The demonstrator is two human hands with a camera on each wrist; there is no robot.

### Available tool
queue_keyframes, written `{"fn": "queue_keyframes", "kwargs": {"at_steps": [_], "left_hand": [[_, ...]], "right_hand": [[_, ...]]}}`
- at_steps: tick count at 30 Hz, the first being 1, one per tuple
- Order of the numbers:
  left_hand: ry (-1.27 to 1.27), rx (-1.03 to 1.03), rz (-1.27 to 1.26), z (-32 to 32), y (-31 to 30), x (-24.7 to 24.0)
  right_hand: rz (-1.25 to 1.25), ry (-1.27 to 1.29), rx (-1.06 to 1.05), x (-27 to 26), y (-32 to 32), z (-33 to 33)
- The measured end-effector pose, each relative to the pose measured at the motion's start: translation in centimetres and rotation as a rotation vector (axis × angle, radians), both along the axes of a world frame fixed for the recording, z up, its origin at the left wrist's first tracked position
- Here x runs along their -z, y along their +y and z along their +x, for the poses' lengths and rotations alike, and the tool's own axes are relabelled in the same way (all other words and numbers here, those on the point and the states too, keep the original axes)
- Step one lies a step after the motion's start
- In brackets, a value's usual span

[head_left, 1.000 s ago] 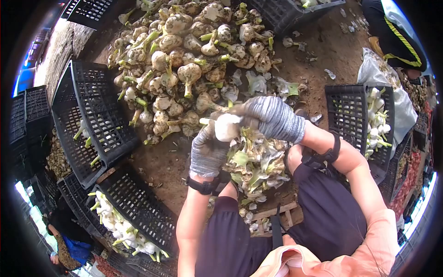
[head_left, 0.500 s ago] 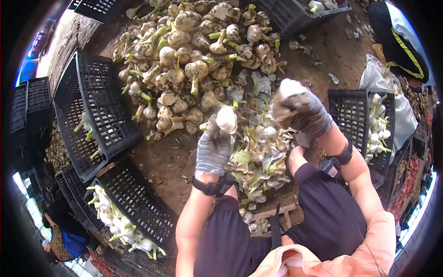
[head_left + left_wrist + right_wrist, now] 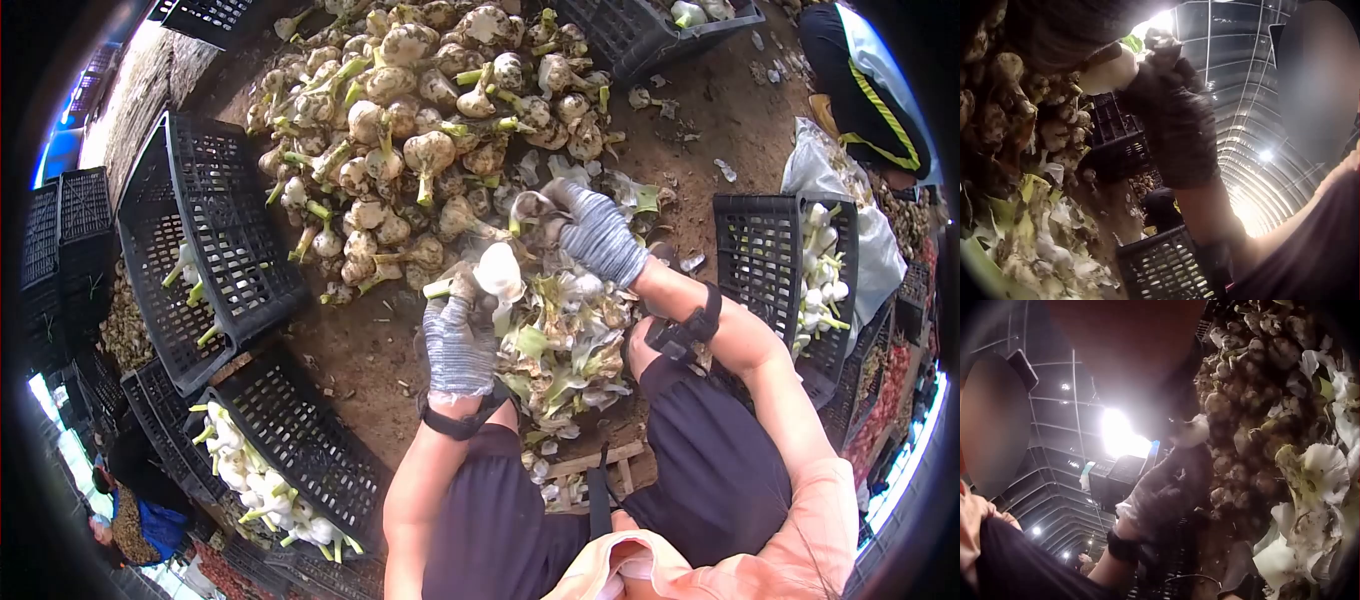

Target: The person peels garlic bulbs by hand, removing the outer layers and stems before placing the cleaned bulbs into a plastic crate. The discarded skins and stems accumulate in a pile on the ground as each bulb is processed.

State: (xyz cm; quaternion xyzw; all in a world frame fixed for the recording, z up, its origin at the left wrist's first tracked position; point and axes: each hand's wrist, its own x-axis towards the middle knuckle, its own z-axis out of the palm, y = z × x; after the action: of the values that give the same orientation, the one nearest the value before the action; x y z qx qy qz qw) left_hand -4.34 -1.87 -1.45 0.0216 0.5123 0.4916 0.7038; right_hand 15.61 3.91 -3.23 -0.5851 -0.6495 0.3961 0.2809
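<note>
In the head view my gloved left hand (image 3: 460,340) holds a white garlic bulb (image 3: 497,268), its cut green stem (image 3: 437,289) sticking out to the left. A loose flap of skin hangs below the bulb. My gloved right hand (image 3: 598,235) is raised just to the right, apart from the bulb, over the peelings. A pale scrap overlaps its blurred fingertips, and I cannot tell whether they grip it. The left wrist view shows the right hand (image 3: 1179,119) beside the pale bulb (image 3: 1110,72). In the right wrist view the left hand (image 3: 1169,487) has the bulb (image 3: 1192,431) at its fingertips.
Soil-covered garlic (image 3: 400,150) is heaped ahead. Garlic skins (image 3: 560,345) lie piled between my legs. Black crates stand left (image 3: 240,250), lower left (image 3: 300,440) and right (image 3: 757,245), some with white bulbs. Another person's leg (image 3: 870,90) is at upper right.
The right hand was at the bulb, swung out to the right with a white piece, and now is back nearer the bulb. The left hand keeps hold of the bulb.
</note>
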Motion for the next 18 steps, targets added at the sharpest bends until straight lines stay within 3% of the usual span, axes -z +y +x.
{"fn": "queue_keyframes", "kwargs": {"at_steps": [1, 3, 5, 7, 8, 9, 11, 14, 15, 17, 18], "left_hand": [[0.011, -0.021, -0.006, 0.0, 0.2, -0.1], [0.034, -0.062, -0.026, -0.1, 0.6, -0.6], [-0.029, -0.068, -0.044, 0.0, 0.6, -0.6], [-0.030, -0.064, -0.109, 0.1, 0.6, 0.0], [-0.036, -0.066, -0.084, 0.6, 0.4, -0.5], [-0.025, -0.108, -0.077, 0.8, 0.3, -0.2], [0.003, -0.069, -0.062, 0.4, 0.3, -0.4], [0.001, -0.035, 0.016, -0.3, 0.1, 0.1], [-0.014, -0.015, 0.028, -0.5, 0.0, 0.0], [-0.041, 0.026, 0.053, -1.0, 0.0, -0.9], [-0.069, -0.031, 0.019, -1.2, 0.2, -1.5]], "right_hand": [[-0.056, -0.095, 0.012, 0.1, 0.1, 0.5], [0.066, 0.011, -0.078, -0.5, -1.3, 0.2], [0.036, -0.051, -0.134, -3.2, -2.2, -0.9], [0.473, -0.110, -0.306, -2.8, -2.1, -2.1], [0.478, -0.026, -0.328, -2.4, -2.2, -2.8], [0.402, -0.074, -0.425, -2.5, -2.2, -2.7], [0.379, -0.006, -0.378, -2.3, -2.1, -2.9], [-0.043, 0.481, -0.015, -2.5, -1.0, -3.1], [-0.061, 0.320, 0.101, -1.4, -0.4, -1.8], [-0.017, -0.069, 0.061, 0.4, -0.1, -0.1], [-0.246, 0.025, -0.037, 0.3, -0.1, 0.3]]}}
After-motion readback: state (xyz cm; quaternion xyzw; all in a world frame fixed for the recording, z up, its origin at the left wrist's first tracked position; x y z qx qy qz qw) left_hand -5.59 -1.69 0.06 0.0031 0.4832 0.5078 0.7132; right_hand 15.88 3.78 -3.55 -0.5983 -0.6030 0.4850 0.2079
